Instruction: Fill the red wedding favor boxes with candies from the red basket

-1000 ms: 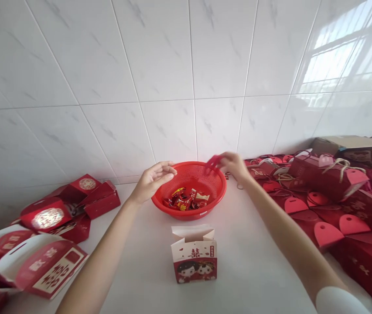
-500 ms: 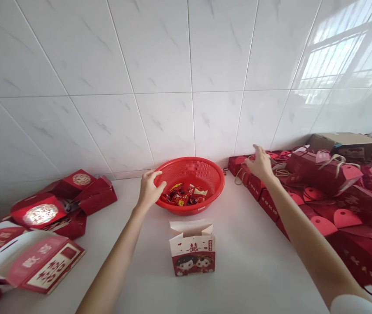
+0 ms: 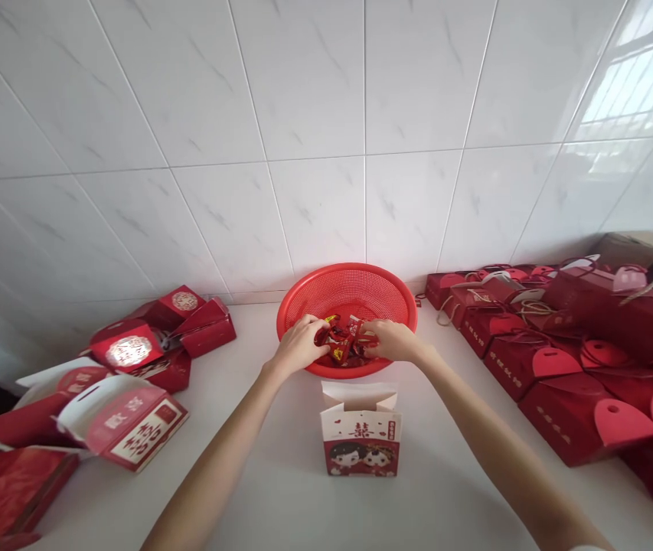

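- The red basket (image 3: 354, 285) in the frame's middle has candy (image 3: 338, 352) inside.
- The left hand (image 3: 302, 342) and right hand (image 3: 390, 339) are in it, fingers bent; I can't tell how open, or holding what.
- A paper box (image 3: 361, 451) stands open, bottom middle.

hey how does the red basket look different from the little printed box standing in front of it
The basket is round and the wider of the two; the box is narrow and straight-sided. The basket is red with small holes in its wall; the box is white above, red below, with printed figures. Both hands are in the basket, and neither touches the box. Both stand open-topped on the white surface.
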`<state>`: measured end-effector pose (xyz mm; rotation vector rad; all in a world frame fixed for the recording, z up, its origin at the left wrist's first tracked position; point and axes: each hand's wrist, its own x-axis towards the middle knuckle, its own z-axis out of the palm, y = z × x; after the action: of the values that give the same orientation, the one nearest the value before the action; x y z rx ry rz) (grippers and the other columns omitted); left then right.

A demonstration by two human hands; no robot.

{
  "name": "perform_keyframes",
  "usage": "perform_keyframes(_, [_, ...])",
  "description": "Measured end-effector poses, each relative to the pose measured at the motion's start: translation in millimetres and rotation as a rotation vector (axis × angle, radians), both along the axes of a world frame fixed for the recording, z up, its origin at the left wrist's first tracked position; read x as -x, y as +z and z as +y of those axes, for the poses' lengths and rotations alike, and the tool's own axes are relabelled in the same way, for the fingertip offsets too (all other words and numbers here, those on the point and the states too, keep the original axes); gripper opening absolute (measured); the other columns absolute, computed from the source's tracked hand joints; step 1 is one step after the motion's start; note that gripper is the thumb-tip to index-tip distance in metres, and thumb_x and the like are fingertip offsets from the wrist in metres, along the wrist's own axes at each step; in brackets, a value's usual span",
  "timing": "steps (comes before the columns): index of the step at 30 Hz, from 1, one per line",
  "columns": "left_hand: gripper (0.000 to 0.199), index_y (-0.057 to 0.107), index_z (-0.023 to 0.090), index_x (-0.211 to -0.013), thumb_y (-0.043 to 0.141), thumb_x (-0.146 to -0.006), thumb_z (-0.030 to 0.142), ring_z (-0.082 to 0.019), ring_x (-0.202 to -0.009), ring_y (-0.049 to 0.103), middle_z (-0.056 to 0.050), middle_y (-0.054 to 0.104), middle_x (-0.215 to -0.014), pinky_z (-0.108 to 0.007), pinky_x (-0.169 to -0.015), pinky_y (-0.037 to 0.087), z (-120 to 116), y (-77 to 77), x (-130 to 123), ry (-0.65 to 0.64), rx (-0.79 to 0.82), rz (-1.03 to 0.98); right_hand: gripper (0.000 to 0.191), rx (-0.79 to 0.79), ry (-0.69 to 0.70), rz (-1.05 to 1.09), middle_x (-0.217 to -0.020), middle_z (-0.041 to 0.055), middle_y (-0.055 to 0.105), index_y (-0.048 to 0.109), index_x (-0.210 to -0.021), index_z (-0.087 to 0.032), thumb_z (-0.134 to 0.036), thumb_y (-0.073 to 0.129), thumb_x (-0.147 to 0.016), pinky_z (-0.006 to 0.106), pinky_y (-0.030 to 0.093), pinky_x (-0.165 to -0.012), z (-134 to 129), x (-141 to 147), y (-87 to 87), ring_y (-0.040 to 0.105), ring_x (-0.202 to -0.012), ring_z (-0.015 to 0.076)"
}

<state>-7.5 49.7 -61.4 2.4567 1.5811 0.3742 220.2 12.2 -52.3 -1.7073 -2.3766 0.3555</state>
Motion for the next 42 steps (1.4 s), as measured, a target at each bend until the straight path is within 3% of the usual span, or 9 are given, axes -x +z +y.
perform_keyframes(4, [0.043, 0.071, 0.026, -0.121, 0.073, -0.079, 0.031, -0.033, -0.114, 0.066, -0.010, 0.068, -0.121, -0.038, -0.095, 0.052, -0.7, 3.3, -3.4, -0.010, 0.078, 0.096, 0.038, 0.031, -0.054, -0.066, -0.117, 0.0063, 0.074, 0.068, -0.119, -0.025, -0.027, 0.070, -0.082, 0.029, 0.049, -0.074, -2.2, 3.4, 0.5, 0.068, -0.108, 0.0274])
perform_keyframes(7, [0.062, 0.064, 0.029, -0.133, 0.077, -0.073, 0.035, -0.035, -0.118, 0.064, -0.012, 0.066, -0.127, -0.039, -0.094, 0.052, 5.0, 5.0, -7.5, -0.016, 0.116, 0.142, 0.045, 0.043, -0.111, -0.115, -0.122, 0.0087, 0.072, 0.063, -0.126, -0.025, -0.028, 0.069, -0.082, 0.033, 0.050, -0.079, -2.9, 8.3, -1.6, 0.066, -0.114, 0.0300])
perform_keyframes(13, [0.090, 0.041, 0.030, -0.154, 0.075, -0.072, 0.045, -0.042, -0.137, 0.049, -0.020, 0.040, -0.156, -0.049, -0.103, 0.048, 3.9, -0.4, -22.3, 0.001, 0.251, 0.321, 0.040, 0.071, -0.151, -0.188, -0.122, 0.0143, 0.070, 0.063, -0.124, -0.020, -0.024, 0.066, -0.083, 0.035, 0.052, -0.076, -4.5, 19.3, -5.4, 0.071, -0.105, 0.0312])
perform_keyframes(16, [0.085, 0.044, 0.029, -0.152, 0.074, -0.073, 0.041, -0.044, -0.140, 0.046, -0.021, 0.035, -0.158, -0.053, -0.104, 0.047, -1.6, -6.4, -25.9, 0.013, 0.228, 0.283, 0.040, 0.039, -0.152, -0.195, -0.121, 0.0154, 0.069, 0.061, -0.127, -0.019, -0.016, 0.059, -0.087, 0.034, 0.052, -0.073, -6.8, 21.5, -6.4, 0.072, -0.103, 0.0303])
perform_keyframes(20, [0.050, 0.067, 0.025, -0.125, 0.072, -0.077, 0.035, -0.045, -0.136, 0.048, -0.018, 0.049, -0.147, -0.061, -0.109, 0.040, -5.9, -11.2, -26.3, 0.040, 0.076, 0.188, 0.032, -0.005, -0.176, -0.200, -0.115, 0.0157, 0.070, 0.064, -0.120, -0.019, -0.011, 0.050, -0.092, 0.031, 0.051, -0.071, -5.6, 19.6, -8.2, 0.073, -0.100, 0.0286])
perform_keyframes(23, [0.033, 0.070, 0.023, -0.113, 0.070, -0.080, 0.028, -0.042, -0.135, 0.049, -0.016, 0.052, -0.142, -0.061, -0.113, 0.036, -5.8, -15.4, -27.3, 0.014, -0.017, 0.174, 0.032, -0.037, -0.195, -0.205, -0.112, 0.0151, 0.070, 0.065, -0.117, -0.019, -0.009, 0.048, -0.092, 0.030, 0.051, -0.069, -3.6, 19.0, -10.5, 0.073, -0.098, 0.0281])
perform_keyframes(26, [0.036, 0.067, 0.022, -0.117, 0.069, -0.081, 0.021, -0.041, -0.139, 0.046, -0.016, 0.045, -0.150, -0.059, -0.115, 0.036, -2.4, -25.6, -29.0, -0.041, -0.116, 0.126, 0.037, -0.087, -0.231, -0.208, -0.121, 0.0161, 0.068, 0.064, -0.118, -0.018, -0.004, 0.044, -0.091, 0.030, 0.051, -0.067, -1.7, 21.0, -16.8, 0.074, -0.097, 0.0270])
perform_keyframes(31, [0.043, 0.065, 0.015, -0.124, 0.065, -0.081, 0.010, -0.042, -0.148, 0.034, -0.020, 0.029, -0.162, -0.058, -0.122, 0.030, 14.0, -49.0, -29.2, -0.076, -0.272, -0.037, 0.039, -0.236, -0.305, -0.205, -0.155, 0.0184, 0.045, 0.062, -0.124, -0.017, -0.006, 0.041, -0.092, 0.031, 0.052, -0.059, 8.8, 23.8, -42.6, 0.075, -0.090, 0.0252])
perform_keyframes(42, [0.031, 0.070, 0.023, -0.113, 0.068, -0.082, 0.017, -0.034, -0.150, 0.034, -0.012, 0.034, -0.162, -0.051, -0.120, 0.040, 48.4, -59.0, -29.6, -0.090, -0.277, -0.217, 0.036, -0.544, -0.370, -0.154, -0.141, 0.0133, 0.061, 0.069, -0.113, -0.020, -0.005, 0.045, -0.090, 0.028, 0.041, -0.042, 44.5, 18.1, -89.9, 0.072, -0.062, 0.0177])
